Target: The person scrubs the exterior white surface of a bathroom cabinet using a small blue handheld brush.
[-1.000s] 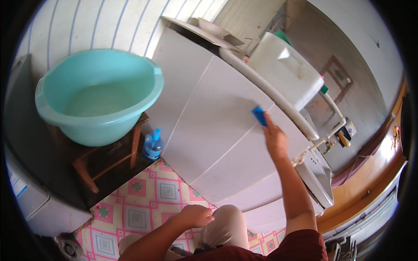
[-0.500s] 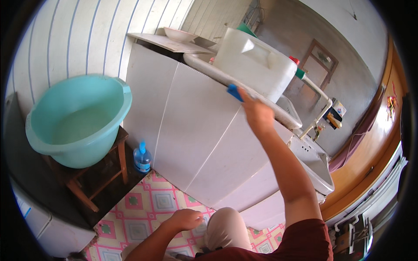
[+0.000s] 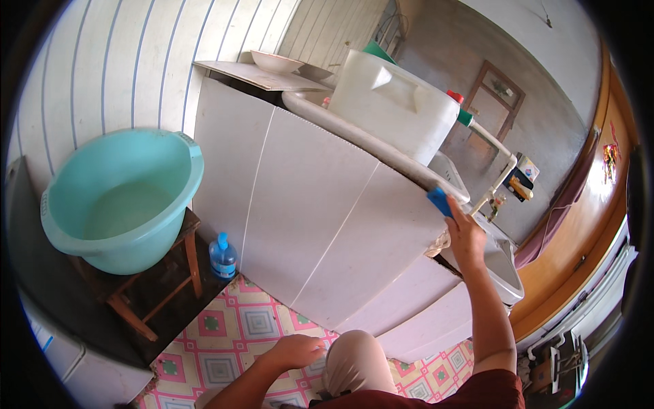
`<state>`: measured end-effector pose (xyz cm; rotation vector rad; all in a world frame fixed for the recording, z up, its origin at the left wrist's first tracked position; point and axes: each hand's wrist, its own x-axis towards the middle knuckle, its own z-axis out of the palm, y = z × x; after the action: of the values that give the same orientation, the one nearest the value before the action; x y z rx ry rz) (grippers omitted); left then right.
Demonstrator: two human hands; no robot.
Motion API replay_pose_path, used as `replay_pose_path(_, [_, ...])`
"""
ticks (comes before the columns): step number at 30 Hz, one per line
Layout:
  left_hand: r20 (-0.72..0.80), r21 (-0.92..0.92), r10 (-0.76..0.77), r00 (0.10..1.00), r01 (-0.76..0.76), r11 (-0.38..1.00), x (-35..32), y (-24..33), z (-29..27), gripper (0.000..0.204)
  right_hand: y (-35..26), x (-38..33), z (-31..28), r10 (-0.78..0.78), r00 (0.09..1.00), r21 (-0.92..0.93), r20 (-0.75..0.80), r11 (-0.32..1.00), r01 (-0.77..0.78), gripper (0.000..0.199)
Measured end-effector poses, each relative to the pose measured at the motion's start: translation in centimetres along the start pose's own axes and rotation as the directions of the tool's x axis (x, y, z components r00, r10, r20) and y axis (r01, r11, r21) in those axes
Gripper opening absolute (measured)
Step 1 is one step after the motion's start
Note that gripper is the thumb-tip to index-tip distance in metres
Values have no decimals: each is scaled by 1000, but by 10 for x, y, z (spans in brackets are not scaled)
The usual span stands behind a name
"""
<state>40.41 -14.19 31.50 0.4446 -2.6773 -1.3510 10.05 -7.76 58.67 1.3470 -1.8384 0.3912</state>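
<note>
My right hand (image 3: 467, 238) is stretched out to the right and closed on a small blue sponge-like pad (image 3: 439, 200). The pad touches the top edge of the white panelled front (image 3: 320, 204), just under the right end of the pale sink rim (image 3: 381, 148). Beside that hand, a crumpled beige bit of material (image 3: 439, 243) shows at a gap in the panels. My left hand (image 3: 300, 351) hangs near my knee, its fingers curled in, with nothing visible in it.
A large white jug (image 3: 395, 102) stands on the sink. A bowl (image 3: 276, 62) sits on the board to its left. At left, a turquoise tub (image 3: 122, 249) of water rests on a wooden stool (image 3: 193, 262), beside a blue pump bottle (image 3: 223, 258). A white basin (image 3: 501, 266) and pipe (image 3: 492, 140) are at right.
My right hand has moved right and downward along the panel's top edge with the blue pad. The left hand has barely moved. The view has shifted slightly.
</note>
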Motion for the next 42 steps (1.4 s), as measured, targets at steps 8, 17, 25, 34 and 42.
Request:
replay_pose_path(8, [12,-31,-22,1000,22,999,1,3,-6,34,-85,67,33,-49,993,43,106,998,45,47])
replay_pose_path(17, [-42,-37,-44,998,42,998,0,-10,-4,32,-180,144,67,-151,960,109,236,986,128,47])
replay_pose_path(25, [-19,-1,-29,999,29,1000,-2,-4,-3,32,-41,51,14,-20,1000,388,-22,921,27,48])
replay_pose_path(34, [1,-4,-3,1000,3,1000,-3,5,-5,31,-69,72,-18,215,859,587,465,651,-481,50])
replay_pose_path(42, [-28,-22,-18,999,17,1000,-8,-4,-9,31,-160,151,51,-13,925,631,379,735,-248,51])
